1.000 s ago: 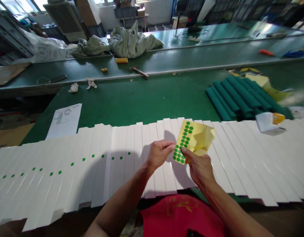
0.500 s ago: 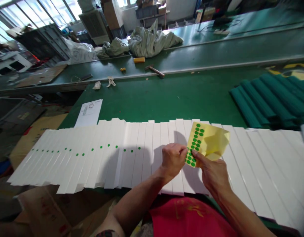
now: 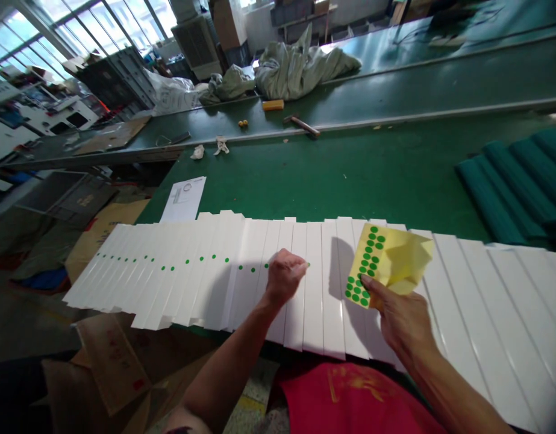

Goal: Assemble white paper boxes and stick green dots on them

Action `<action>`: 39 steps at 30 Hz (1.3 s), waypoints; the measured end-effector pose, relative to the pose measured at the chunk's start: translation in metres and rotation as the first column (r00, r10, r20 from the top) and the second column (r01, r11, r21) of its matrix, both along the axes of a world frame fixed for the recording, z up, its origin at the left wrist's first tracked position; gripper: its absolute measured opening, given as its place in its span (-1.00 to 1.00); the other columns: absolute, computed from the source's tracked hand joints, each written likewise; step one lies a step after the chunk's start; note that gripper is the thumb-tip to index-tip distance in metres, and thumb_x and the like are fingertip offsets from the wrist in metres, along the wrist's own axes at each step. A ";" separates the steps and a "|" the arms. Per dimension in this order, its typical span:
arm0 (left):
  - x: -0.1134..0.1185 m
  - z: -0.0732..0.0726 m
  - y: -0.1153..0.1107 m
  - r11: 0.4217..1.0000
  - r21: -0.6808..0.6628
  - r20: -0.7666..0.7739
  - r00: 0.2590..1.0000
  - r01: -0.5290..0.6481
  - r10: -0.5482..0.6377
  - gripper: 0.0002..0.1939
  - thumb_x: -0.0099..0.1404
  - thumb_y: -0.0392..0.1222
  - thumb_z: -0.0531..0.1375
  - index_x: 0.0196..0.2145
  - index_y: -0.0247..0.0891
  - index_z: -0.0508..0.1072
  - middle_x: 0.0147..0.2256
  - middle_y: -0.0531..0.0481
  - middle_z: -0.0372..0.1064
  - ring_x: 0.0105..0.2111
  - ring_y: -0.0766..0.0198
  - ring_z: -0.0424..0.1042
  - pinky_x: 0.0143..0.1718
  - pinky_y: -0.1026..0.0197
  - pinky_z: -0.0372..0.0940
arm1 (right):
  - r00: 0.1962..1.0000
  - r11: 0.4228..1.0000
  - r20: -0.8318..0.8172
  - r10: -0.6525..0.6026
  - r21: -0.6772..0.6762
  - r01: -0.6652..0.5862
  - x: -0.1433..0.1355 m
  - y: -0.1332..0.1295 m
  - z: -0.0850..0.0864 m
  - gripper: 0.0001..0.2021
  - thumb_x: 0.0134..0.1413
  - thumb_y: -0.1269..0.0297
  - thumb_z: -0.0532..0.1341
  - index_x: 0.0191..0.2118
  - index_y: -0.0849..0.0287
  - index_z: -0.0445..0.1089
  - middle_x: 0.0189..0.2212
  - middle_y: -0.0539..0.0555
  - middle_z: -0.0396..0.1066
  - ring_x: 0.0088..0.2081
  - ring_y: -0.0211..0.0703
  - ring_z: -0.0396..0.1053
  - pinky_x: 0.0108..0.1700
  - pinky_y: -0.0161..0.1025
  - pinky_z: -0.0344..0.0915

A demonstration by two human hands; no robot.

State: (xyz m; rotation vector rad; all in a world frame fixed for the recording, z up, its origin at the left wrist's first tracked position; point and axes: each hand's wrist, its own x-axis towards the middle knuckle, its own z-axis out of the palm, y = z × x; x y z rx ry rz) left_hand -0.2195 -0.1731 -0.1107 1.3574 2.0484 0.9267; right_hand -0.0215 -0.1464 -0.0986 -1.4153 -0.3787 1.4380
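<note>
In the head view my left hand (image 3: 284, 278) is closed in a pinch over a row of overlapping white strips (image 3: 314, 307). At its fingertips shows a small green round sticker (image 3: 308, 265); I cannot tell whether it touches the strip below. My right hand (image 3: 402, 316) grips a yellow sheet of green dot stickers (image 3: 402, 253), thumb on top, held above the strips. Two columns of dots run along the sheet's left side, with more at its lower corner. Left of my left hand, a line of green dots (image 3: 187, 261) crosses the strips.
A white paper (image 3: 184, 199) lies behind the strips on the green table (image 3: 305, 181). Dark green rolled or folded pieces (image 3: 508, 187) are at the right. Farther back are a hammer (image 3: 303, 125), a yellow block (image 3: 273, 105) and grey sacking (image 3: 300, 66).
My left hand has moved left from the sticker sheet to the strips, with a green dot at its fingertips. My right hand still holds the sheet. The view has shifted a little.
</note>
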 end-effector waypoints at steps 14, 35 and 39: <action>-0.056 -0.034 -0.012 0.948 -0.260 -0.102 0.981 -0.185 0.163 -0.92 0.11 -0.23 0.27 -0.49 -0.26 0.56 -0.42 0.03 0.44 -0.42 0.34 0.42 -0.35 0.30 0.23 | 0.994 0.995 -0.036 0.099 -0.022 -0.100 -0.007 -0.004 -0.003 -0.51 -0.53 0.40 0.55 -0.30 0.36 0.50 -0.38 0.13 0.55 -0.39 -0.16 0.52 -0.38 -0.42 0.49; 0.051 -0.001 -0.018 0.989 0.108 0.140 0.983 0.101 -0.116 -0.90 0.20 -0.25 0.26 -0.33 -0.21 0.60 -0.46 0.04 0.35 -0.43 0.35 0.36 -0.37 0.31 0.23 | 0.987 0.985 -0.023 0.159 0.068 -0.157 -0.004 -0.010 -0.006 -0.63 -0.41 0.36 0.53 -0.33 0.35 0.54 -0.38 0.17 0.56 -0.39 -0.12 0.51 -0.37 -0.32 0.48; 0.060 0.001 -0.012 0.987 0.137 0.173 0.979 0.085 -0.108 -0.91 0.19 -0.27 0.25 -0.40 -0.23 0.59 -0.48 0.05 0.33 -0.45 0.36 0.34 -0.40 0.32 0.19 | 0.985 0.983 -0.024 0.171 0.079 -0.168 -0.003 -0.012 -0.004 -0.65 -0.38 0.32 0.52 -0.35 0.35 0.54 -0.39 0.17 0.56 -0.44 -0.15 0.49 -0.39 -0.30 0.47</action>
